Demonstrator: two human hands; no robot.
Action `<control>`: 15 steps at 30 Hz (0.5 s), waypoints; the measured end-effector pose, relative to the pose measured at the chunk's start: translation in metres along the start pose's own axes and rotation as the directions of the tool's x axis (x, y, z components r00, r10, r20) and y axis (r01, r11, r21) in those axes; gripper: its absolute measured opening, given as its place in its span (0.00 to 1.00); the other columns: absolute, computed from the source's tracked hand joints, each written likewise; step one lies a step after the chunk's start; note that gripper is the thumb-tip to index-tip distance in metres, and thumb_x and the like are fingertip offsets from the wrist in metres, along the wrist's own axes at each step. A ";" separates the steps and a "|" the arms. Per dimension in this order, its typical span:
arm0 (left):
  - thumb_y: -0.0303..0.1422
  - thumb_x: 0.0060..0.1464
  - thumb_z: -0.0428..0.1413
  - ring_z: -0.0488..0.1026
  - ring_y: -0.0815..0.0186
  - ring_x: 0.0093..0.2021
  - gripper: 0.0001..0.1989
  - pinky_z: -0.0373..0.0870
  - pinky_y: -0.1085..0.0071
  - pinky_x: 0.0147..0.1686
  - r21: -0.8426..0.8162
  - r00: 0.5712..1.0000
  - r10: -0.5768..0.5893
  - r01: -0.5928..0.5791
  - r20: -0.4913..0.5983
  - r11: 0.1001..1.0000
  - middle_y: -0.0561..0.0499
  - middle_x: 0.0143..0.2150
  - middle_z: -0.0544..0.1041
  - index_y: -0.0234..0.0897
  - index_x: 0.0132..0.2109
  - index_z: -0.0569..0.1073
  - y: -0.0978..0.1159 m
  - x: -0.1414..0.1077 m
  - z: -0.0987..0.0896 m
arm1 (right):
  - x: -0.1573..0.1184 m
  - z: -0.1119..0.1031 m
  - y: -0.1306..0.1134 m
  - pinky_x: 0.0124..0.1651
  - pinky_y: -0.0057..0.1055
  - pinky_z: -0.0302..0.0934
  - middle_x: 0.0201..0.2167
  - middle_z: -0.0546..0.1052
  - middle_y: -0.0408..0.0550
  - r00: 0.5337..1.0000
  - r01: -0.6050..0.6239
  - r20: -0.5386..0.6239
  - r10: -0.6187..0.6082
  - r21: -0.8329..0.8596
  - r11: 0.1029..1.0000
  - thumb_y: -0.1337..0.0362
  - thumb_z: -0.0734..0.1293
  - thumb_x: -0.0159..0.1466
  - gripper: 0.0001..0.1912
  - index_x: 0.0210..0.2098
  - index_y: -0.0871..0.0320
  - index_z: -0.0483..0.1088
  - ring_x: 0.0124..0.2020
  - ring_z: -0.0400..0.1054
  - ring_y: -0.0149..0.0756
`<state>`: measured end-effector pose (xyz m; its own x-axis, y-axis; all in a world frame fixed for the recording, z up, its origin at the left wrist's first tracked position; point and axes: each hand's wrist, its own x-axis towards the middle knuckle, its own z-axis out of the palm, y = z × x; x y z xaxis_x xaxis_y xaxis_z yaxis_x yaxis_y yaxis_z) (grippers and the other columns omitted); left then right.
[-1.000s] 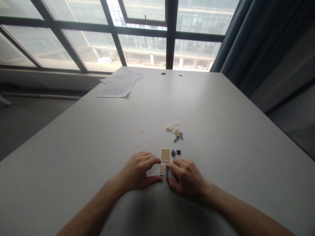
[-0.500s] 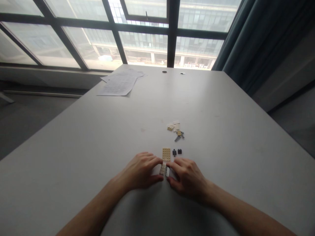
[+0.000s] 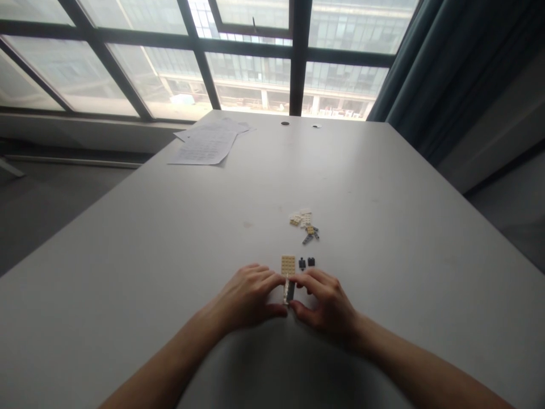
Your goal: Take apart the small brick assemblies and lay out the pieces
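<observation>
My left hand (image 3: 249,296) is closed, thumb and forefinger pinching a small white studded toy brick plate (image 3: 286,292). Facing it, my right hand (image 3: 327,301) grips a dark grey toy brick piece (image 3: 292,291) between thumb and forefinger. The two pieces are pressed side by side; whether they are locked together I cannot tell. Just beyond my fingertips lies a square tan studded plate (image 3: 288,264). To its right are a small black piece with pins (image 3: 302,263) and a black brick (image 3: 311,262).
Farther back on the white table (image 3: 204,221) is a loose heap of white and tan plates (image 3: 305,218), with grey pieces (image 3: 307,240) at its near side. Printed papers (image 3: 204,149) lie at the far left. Windows and a dark curtain (image 3: 426,85) stand beyond the table.
My hands have come closer together, bringing the white and dark grey pieces from slightly apart into contact. Both pieces have been turned, and the dark grey face now shows.
</observation>
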<state>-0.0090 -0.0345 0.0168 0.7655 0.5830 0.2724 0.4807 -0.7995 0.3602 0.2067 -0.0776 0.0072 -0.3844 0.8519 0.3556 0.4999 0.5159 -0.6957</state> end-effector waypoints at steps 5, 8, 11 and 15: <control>0.43 0.51 0.62 0.72 0.68 0.29 0.17 0.67 0.72 0.31 -0.082 0.979 -0.026 0.010 -0.201 0.997 0.53 0.28 0.74 0.37 0.42 0.71 0.005 0.001 -0.003 | 0.000 -0.001 -0.003 0.36 0.31 0.65 0.35 0.73 0.47 0.996 -0.047 -0.064 0.064 0.231 0.972 0.68 0.70 0.57 0.18 0.48 0.56 0.72 0.31 0.67 0.34; 0.37 0.54 0.61 0.71 0.69 0.29 0.13 0.68 0.74 0.32 -0.153 0.955 0.007 -0.055 -0.298 0.987 0.53 0.29 0.73 0.37 0.43 0.70 0.009 0.002 -0.005 | 0.000 0.002 -0.004 0.33 0.29 0.65 0.33 0.74 0.46 0.986 -0.135 -0.027 0.164 0.441 0.887 0.67 0.70 0.58 0.18 0.48 0.56 0.73 0.30 0.67 0.32; 0.35 0.55 0.61 0.71 0.70 0.29 0.11 0.68 0.74 0.32 -0.182 0.941 0.022 -0.088 -0.337 0.979 0.53 0.29 0.74 0.37 0.43 0.70 0.012 0.005 -0.005 | -0.001 0.007 -0.004 0.37 0.30 0.66 0.35 0.76 0.46 0.969 -0.214 0.041 0.243 0.628 0.748 0.68 0.70 0.58 0.18 0.49 0.55 0.72 0.31 0.68 0.31; 0.34 0.54 0.61 0.72 0.69 0.30 0.12 0.69 0.73 0.33 -0.183 0.938 0.023 -0.091 -0.346 0.979 0.52 0.31 0.74 0.38 0.44 0.70 0.013 0.005 -0.006 | -0.001 0.011 -0.004 0.42 0.33 0.68 0.39 0.78 0.48 0.951 -0.264 0.090 0.295 0.736 0.624 0.69 0.70 0.58 0.18 0.49 0.54 0.72 0.36 0.72 0.33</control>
<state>-0.0008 -0.0411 0.0281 0.5813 0.5785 0.5722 0.3226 -0.8094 0.4906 0.1965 -0.0814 0.0026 -0.2880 0.9546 0.0763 -0.1579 0.0313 -0.9870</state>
